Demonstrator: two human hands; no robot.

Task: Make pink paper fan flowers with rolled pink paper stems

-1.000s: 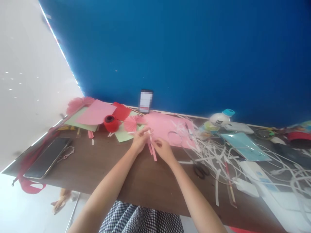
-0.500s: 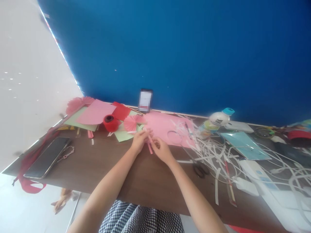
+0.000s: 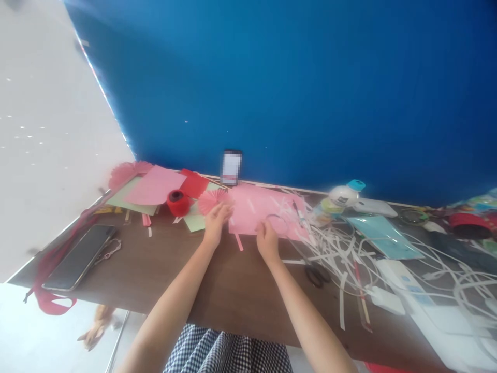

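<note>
My left hand (image 3: 216, 224) is at the left edge of a pink paper sheet (image 3: 252, 210), its fingers bent together in front of a pleated pink paper fan (image 3: 212, 198). What its fingertips pinch, if anything, is blurred. My right hand (image 3: 267, 239) is curled closed over the sheet's lower edge, and its grip is hidden from me. Between the two hands a narrow pink paper strip (image 3: 239, 242) sticks out below the sheet. A thin ring (image 3: 277, 224) lies on the sheet just beyond my right hand.
Left are a red ribbon roll (image 3: 178, 203), coloured papers (image 3: 156, 185) and a dark phone (image 3: 79, 256). Another phone (image 3: 231, 167) leans on the blue wall. Scissors (image 3: 316, 276), white paper strips (image 3: 334, 248), a bottle (image 3: 344, 196) and a power strip (image 3: 404, 274) with cables crowd the right.
My hands, together over the pink strip before, have moved apart: the left toward the fan, the right to the right. The strip now lies between them, out of both hands.
</note>
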